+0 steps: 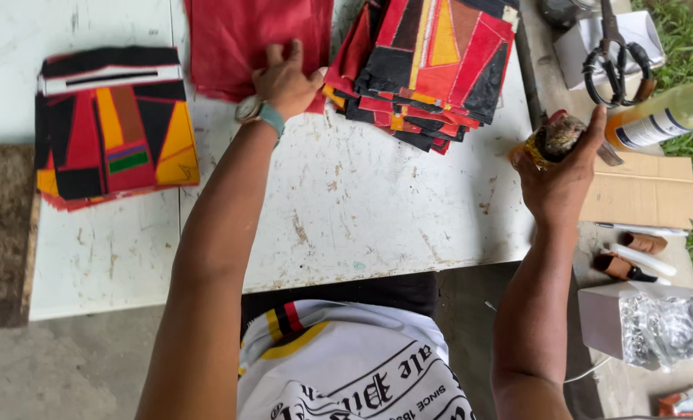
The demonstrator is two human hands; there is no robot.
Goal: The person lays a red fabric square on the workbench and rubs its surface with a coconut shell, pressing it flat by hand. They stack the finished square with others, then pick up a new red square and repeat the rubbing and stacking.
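Note:
My left hand [287,80] rests flat on a plain red cloth [241,43] at the far edge of the worn white table [346,210]; a watch with a teal band is on that wrist. My right hand [558,177] grips a small dirty glue pot [553,138] with a yellow rim at the table's right edge. A stack of red, black and orange patchwork cloth pieces [432,66] lies between the two hands. Another patchwork stack [113,128] lies at the left.
To the right, black scissors [617,66] lie on a white box, beside a yellowish bottle [661,117], cardboard [642,190], a white pen and brown tubes [634,260], and a box of clear plastic bags [658,327]. Grass borders the far right.

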